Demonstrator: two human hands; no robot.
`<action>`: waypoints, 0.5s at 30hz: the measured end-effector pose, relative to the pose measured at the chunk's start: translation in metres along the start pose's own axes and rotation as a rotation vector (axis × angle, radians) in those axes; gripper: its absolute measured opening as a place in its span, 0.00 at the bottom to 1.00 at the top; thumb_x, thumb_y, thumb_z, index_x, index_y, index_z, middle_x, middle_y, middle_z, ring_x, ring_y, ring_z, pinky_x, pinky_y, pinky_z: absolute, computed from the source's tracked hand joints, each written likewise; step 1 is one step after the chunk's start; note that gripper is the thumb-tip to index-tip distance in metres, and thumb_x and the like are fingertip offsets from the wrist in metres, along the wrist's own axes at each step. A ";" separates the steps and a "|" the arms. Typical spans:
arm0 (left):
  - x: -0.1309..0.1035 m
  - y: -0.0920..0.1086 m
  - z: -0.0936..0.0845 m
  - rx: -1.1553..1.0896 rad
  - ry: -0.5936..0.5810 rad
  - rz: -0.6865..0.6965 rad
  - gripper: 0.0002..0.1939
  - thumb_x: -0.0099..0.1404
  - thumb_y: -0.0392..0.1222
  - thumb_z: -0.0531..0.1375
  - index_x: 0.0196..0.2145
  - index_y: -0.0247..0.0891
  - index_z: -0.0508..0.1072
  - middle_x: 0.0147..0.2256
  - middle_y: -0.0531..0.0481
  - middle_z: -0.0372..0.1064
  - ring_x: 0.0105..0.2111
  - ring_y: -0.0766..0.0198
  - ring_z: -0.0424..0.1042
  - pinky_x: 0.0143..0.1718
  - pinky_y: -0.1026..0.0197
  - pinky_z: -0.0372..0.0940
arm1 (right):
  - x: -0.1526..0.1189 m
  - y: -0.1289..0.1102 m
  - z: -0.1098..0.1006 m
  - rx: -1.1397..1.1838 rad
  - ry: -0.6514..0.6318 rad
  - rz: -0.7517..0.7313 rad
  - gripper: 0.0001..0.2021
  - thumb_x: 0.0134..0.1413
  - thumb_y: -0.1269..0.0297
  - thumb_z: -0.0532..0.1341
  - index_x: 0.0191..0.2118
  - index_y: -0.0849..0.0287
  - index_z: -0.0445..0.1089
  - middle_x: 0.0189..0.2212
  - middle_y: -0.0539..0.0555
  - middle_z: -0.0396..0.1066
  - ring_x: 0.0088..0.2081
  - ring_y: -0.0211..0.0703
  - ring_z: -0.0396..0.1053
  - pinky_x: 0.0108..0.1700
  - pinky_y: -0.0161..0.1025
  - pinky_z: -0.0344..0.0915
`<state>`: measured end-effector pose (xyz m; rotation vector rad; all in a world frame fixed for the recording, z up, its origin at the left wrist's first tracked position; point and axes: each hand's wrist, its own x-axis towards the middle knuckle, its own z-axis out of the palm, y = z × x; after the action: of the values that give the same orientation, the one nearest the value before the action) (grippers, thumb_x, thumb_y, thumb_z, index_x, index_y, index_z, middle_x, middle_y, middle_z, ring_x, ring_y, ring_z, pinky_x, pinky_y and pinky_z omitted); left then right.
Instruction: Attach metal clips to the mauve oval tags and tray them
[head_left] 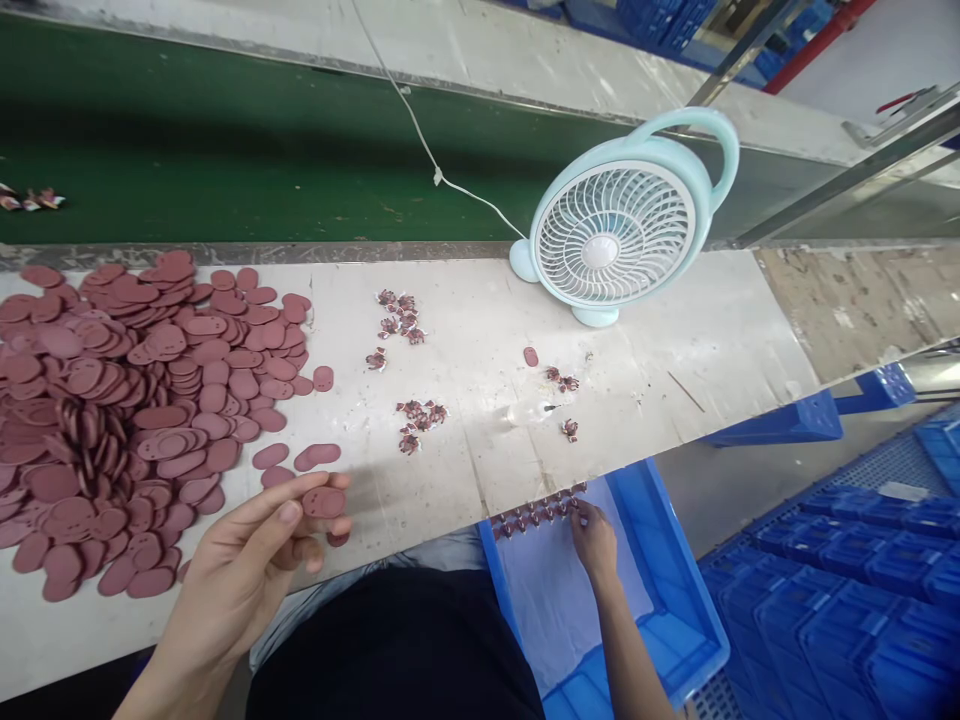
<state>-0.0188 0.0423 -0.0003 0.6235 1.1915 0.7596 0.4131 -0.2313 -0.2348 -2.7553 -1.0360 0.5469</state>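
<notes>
Your left hand (259, 540) pinches an oval disc (325, 502) between thumb and fingers, over the near edge of the bench (360, 390). Another disc (337, 539) shows just under those fingers — can't tell if you have hold of it. Your right hand (596, 540) is down in the blue bin (694, 645), fingertips at the right end of the row of small figures (525, 518) on a white sheet (551, 600). Can't tell whether it grips one.

Handling, my read: disc looks light, thin, fairly stiff, maybe a bit slick. Take it by the rim, faces clear. Figures look fiddly, with thin parts that could snap — hold them by the body.

On the bench: big disc pile (217, 375) to your left, loose figure clusters (421, 415) mid-bench, then a clear bottle (527, 412) with a dark tip, a thin stick (686, 391) and one lone disc (531, 356). Beyond those, a pale blue fan (600, 250), its cord (420, 140) running up across the green strip (247, 150) behind.
</notes>
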 end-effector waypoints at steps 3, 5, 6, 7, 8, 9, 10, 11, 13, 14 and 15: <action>0.000 0.000 -0.001 0.004 0.014 -0.004 0.16 0.55 0.49 0.73 0.41 0.45 0.84 0.42 0.46 0.82 0.31 0.57 0.81 0.19 0.69 0.69 | -0.005 -0.002 -0.001 -0.005 0.049 0.028 0.15 0.67 0.58 0.62 0.53 0.60 0.70 0.48 0.56 0.73 0.44 0.46 0.74 0.47 0.49 0.74; 0.000 0.000 -0.003 0.002 0.027 -0.011 0.16 0.54 0.49 0.73 0.41 0.45 0.84 0.41 0.47 0.82 0.32 0.57 0.81 0.20 0.69 0.69 | -0.010 -0.004 -0.002 -0.011 0.077 0.053 0.15 0.67 0.57 0.62 0.53 0.60 0.70 0.47 0.56 0.73 0.44 0.46 0.74 0.46 0.48 0.74; 0.000 0.000 -0.003 -0.002 0.033 -0.013 0.16 0.54 0.49 0.74 0.41 0.46 0.84 0.41 0.47 0.82 0.32 0.57 0.81 0.20 0.69 0.69 | -0.013 -0.005 -0.002 -0.010 0.074 0.057 0.15 0.67 0.57 0.62 0.52 0.61 0.70 0.46 0.56 0.73 0.42 0.45 0.74 0.45 0.48 0.74; 0.000 -0.001 -0.004 -0.005 0.039 -0.016 0.17 0.54 0.49 0.74 0.41 0.46 0.84 0.41 0.47 0.82 0.32 0.57 0.81 0.20 0.69 0.69 | -0.016 -0.005 -0.001 -0.008 0.059 0.052 0.15 0.67 0.56 0.62 0.51 0.61 0.70 0.45 0.55 0.73 0.41 0.44 0.74 0.44 0.47 0.74; 0.001 -0.001 -0.004 -0.008 0.042 -0.016 0.17 0.54 0.49 0.74 0.41 0.45 0.84 0.41 0.47 0.82 0.32 0.57 0.81 0.20 0.69 0.69 | -0.018 -0.006 0.000 -0.004 0.037 0.041 0.14 0.67 0.56 0.62 0.50 0.61 0.71 0.43 0.55 0.74 0.40 0.43 0.74 0.43 0.46 0.74; 0.001 -0.002 -0.005 -0.011 0.044 -0.014 0.17 0.54 0.49 0.74 0.41 0.45 0.84 0.41 0.47 0.82 0.32 0.57 0.81 0.20 0.69 0.69 | -0.020 -0.007 0.002 -0.001 0.012 0.029 0.14 0.66 0.56 0.62 0.49 0.61 0.71 0.42 0.54 0.74 0.39 0.43 0.74 0.42 0.45 0.74; 0.000 -0.002 -0.005 -0.011 0.043 -0.014 0.17 0.54 0.48 0.74 0.41 0.45 0.84 0.41 0.46 0.82 0.31 0.57 0.81 0.20 0.69 0.69 | -0.021 -0.007 0.003 0.001 -0.009 0.019 0.14 0.66 0.56 0.62 0.48 0.61 0.71 0.41 0.54 0.74 0.38 0.42 0.74 0.42 0.44 0.74; 0.000 -0.002 -0.005 -0.012 0.040 -0.012 0.16 0.54 0.48 0.74 0.42 0.45 0.84 0.41 0.46 0.82 0.31 0.57 0.81 0.20 0.69 0.69 | -0.022 -0.008 0.005 0.001 -0.023 0.013 0.14 0.66 0.56 0.63 0.48 0.61 0.72 0.41 0.53 0.74 0.38 0.42 0.74 0.41 0.44 0.74; 0.000 -0.003 -0.006 -0.012 0.038 -0.011 0.16 0.55 0.48 0.74 0.42 0.44 0.84 0.41 0.45 0.82 0.32 0.56 0.81 0.21 0.69 0.69 | -0.021 -0.008 0.009 0.001 -0.038 0.006 0.13 0.66 0.56 0.63 0.48 0.61 0.72 0.41 0.54 0.74 0.38 0.42 0.74 0.42 0.45 0.74; 0.000 -0.002 -0.006 -0.013 0.036 -0.012 0.17 0.55 0.48 0.74 0.42 0.44 0.84 0.41 0.44 0.82 0.32 0.56 0.81 0.21 0.68 0.69 | -0.020 -0.008 0.010 0.003 -0.042 0.004 0.13 0.66 0.57 0.63 0.48 0.61 0.72 0.42 0.54 0.74 0.39 0.43 0.74 0.42 0.45 0.74; 0.000 -0.002 -0.006 -0.014 0.036 -0.016 0.17 0.55 0.48 0.74 0.42 0.43 0.84 0.42 0.44 0.82 0.32 0.56 0.81 0.21 0.68 0.70 | -0.019 -0.008 0.011 0.006 -0.045 0.002 0.13 0.66 0.57 0.63 0.48 0.61 0.72 0.42 0.54 0.74 0.39 0.43 0.74 0.43 0.45 0.74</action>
<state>-0.0239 0.0408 -0.0031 0.5905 1.2220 0.7673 0.3907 -0.2373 -0.2380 -2.7512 -1.0402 0.6145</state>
